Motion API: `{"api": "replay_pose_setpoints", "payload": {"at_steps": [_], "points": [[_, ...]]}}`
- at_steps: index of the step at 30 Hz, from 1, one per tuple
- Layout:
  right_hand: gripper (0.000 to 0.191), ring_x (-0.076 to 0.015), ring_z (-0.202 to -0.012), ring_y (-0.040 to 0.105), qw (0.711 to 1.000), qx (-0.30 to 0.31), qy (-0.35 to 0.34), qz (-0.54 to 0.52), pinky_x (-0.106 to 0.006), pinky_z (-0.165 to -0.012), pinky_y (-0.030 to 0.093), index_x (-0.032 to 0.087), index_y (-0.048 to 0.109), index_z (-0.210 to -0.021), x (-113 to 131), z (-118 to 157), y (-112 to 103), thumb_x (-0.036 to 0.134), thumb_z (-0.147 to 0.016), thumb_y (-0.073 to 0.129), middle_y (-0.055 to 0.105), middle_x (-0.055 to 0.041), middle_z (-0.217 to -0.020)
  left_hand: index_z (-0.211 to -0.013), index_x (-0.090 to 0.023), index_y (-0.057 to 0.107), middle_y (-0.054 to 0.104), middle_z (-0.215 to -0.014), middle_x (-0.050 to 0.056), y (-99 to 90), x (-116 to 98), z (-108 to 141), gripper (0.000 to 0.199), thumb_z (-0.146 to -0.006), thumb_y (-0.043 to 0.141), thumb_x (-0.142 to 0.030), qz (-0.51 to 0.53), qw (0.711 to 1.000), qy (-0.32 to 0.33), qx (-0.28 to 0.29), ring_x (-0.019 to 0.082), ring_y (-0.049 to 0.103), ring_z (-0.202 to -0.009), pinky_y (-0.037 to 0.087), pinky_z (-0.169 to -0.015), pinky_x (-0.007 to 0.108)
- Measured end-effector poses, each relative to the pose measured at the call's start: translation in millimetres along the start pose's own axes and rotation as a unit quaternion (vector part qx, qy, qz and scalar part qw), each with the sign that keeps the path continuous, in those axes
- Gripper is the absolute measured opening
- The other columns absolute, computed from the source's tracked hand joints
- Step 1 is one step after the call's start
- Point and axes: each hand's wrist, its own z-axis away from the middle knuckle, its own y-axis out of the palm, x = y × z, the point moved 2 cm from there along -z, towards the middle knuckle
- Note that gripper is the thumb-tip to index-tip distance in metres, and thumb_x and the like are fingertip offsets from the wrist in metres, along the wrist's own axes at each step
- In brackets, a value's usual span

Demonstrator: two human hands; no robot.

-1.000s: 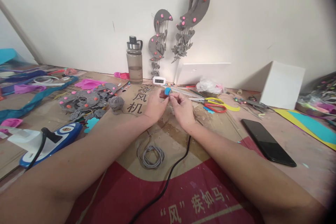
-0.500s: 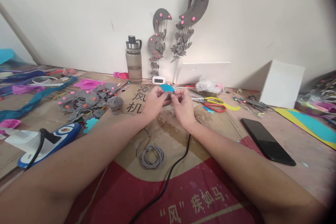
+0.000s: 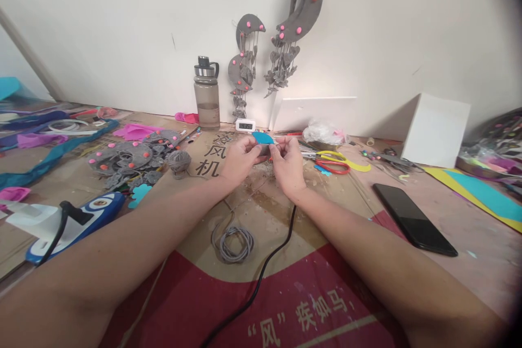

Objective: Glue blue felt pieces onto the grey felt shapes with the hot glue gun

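Out over the cardboard, my left hand [image 3: 241,159] and my right hand [image 3: 289,166] pinch the two sides of a small blue felt piece [image 3: 262,137]. A grey felt piece [image 3: 266,150] lies against its lower edge, partly covered by my thumbs. The fingertips behind the felt are hidden. Close to my left wrist is a ball of grey yarn [image 3: 178,163]. Orange- and yellow-handled scissors [image 3: 332,162] lie just right of my right hand. Between my forearms rests a loose coil of grey cord [image 3: 236,244].
A water bottle [image 3: 207,95] and a small white digital clock [image 3: 245,125] stand by the wall. Grey crescent hangings [image 3: 304,11] hang above. Left are grey felt pieces with pink dots [image 3: 122,159] and a blue power strip [image 3: 93,212]; right lies a phone [image 3: 414,220]. A black cable [image 3: 265,272] crosses the cardboard.
The blue piece has tilted and shifted slightly right between my fingers. My hands sit a little farther apart, and more of the grey piece shows. The whole view has drifted slightly.
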Motion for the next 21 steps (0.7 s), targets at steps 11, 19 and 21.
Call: {"api": "replay_pose_setpoints", "payload": {"at_steps": [11,19,21], "points": [[0.016,-0.0130,-0.070,0.051,0.999,0.023,-0.004,-0.038,-0.028,-0.070,0.043,0.022,0.045,-0.096,-2.7,4.0,3.6,0.033,-0.087,0.053,0.053,0.0023,-0.078,-0.072,-0.014,0.055,0.061,-0.074,-0.001,-5.8,3.1,-4.7,0.017,-0.071,0.071,-0.020,0.045,0.999,0.005,-0.023,0.012,0.063,-0.074,0.056,-0.086,0.042],[0.024,-0.0128,-0.064,0.048,0.999,0.032,0.028,-0.021,-0.027,-0.066,0.040,0.020,0.054,-0.104,-4.1,1.4,0.7,0.037,-0.087,0.051,0.050,0.0044,-0.069,-0.068,-0.015,0.050,0.064,-0.070,0.000,-9.0,2.9,-6.8,0.022,-0.070,0.071,-0.017,0.093,0.994,-0.040,-0.051,0.012,0.065,-0.069,0.056,-0.087,0.044],[0.027,-0.0123,-0.062,0.046,0.999,0.035,0.027,-0.017,-0.026,-0.064,0.039,0.019,0.058,-0.105,-3.5,-0.6,-0.2,0.037,-0.085,0.053,0.049,0.0048,-0.067,-0.068,-0.014,0.050,0.066,-0.072,0.002,-7.9,2.3,-5.8,0.021,-0.070,0.071,-0.017,0.100,0.993,-0.048,-0.034,0.013,0.067,-0.071,0.056,-0.087,0.044]]}}
